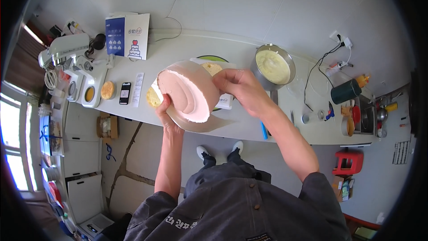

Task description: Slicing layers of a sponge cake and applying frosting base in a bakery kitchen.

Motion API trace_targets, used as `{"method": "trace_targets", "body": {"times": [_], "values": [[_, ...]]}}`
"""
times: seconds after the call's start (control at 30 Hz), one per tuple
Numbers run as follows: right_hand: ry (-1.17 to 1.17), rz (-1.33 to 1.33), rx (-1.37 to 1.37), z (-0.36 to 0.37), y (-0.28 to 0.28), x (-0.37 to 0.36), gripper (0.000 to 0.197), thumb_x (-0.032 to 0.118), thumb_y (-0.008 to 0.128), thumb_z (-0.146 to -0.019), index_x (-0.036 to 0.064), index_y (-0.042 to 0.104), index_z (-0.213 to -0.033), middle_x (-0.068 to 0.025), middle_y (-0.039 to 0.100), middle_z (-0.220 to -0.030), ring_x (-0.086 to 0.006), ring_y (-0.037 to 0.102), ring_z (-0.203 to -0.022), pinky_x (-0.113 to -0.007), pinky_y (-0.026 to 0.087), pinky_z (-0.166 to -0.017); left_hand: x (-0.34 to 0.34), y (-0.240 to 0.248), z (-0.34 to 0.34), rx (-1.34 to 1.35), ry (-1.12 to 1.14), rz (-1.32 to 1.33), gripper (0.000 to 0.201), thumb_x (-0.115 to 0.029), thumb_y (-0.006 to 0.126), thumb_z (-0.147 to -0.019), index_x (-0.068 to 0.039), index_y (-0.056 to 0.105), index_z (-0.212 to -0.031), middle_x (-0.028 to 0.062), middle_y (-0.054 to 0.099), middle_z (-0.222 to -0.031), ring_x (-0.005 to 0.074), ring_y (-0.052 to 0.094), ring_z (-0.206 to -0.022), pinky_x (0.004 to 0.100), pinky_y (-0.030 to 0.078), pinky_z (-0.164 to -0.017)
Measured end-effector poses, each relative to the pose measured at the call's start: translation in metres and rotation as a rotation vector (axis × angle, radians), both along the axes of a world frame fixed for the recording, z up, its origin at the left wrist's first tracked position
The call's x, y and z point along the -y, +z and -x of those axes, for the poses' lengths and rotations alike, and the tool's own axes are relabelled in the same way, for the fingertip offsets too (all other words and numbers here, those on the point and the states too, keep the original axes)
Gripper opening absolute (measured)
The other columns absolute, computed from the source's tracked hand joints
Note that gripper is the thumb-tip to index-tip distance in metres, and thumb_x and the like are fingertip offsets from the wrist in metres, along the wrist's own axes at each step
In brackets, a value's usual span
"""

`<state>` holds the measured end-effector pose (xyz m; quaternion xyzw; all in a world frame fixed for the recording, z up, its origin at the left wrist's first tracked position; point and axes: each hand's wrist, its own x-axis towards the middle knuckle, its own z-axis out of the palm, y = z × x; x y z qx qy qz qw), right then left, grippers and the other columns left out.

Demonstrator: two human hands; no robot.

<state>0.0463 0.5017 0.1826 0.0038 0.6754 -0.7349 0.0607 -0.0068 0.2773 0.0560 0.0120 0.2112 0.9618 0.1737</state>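
A round pink cream cake [180,91], wrapped in a clear plastic collar [209,126], is tilted up in the air over the worktable. My left hand [166,112] grips it from the near left side, thumb pressed at its edge. With fingers pinched, my right hand [243,90] holds the collar at the cake's right side. One stretch of the collar hangs loose, curling toward the lower right. Behind the cake, a pale sponge piece [212,68] sits over a green-rimmed round board [214,57], mostly covered. Another yellow sponge [153,98] lies partly hidden at the left.
A steel bowl of pale cream [273,67] stands at the back right. Leftward are a phone [125,93], a paper slip [137,89], a small round cake [108,90] and a stand mixer [71,51]. Cables [314,67] and a dark green bottle [345,91] are at the right.
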Motion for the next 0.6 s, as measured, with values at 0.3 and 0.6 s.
{"method": "trace_targets", "body": {"times": [0.3, 0.6], "values": [[-0.059, 0.233, 0.011, -0.012, 0.000, 0.024, 0.020, 0.015, 0.062, -0.102, -0.0034, 0.070, -0.103, -0.0044, 0.070, -0.095, -0.0123, 0.062, -0.090, -0.029, 0.050, -0.087, -0.006, -0.005, -0.006, -0.054, 0.026, 0.034, 0.078, -0.048, 0.078, -0.083, -0.005, 0.050, -0.142, 0.0126, 0.066, -0.126, 0.0288, 0.068, -0.110, 0.0437, 0.058, -0.094], [0.017, 0.425, 0.126, -0.007, -0.007, 0.015, 0.015, 0.014, 0.063, -0.101, -0.0004, 0.068, -0.103, -0.0051, 0.068, -0.101, -0.0141, 0.063, -0.096, -0.031, 0.050, -0.089, -0.012, -0.007, -0.022, 0.037, 0.004, 0.000, 0.078, -0.050, 0.077, -0.082, -0.006, 0.051, -0.140, 0.0123, 0.068, -0.123, 0.0279, 0.069, -0.106, 0.0423, 0.059, -0.092]]}}
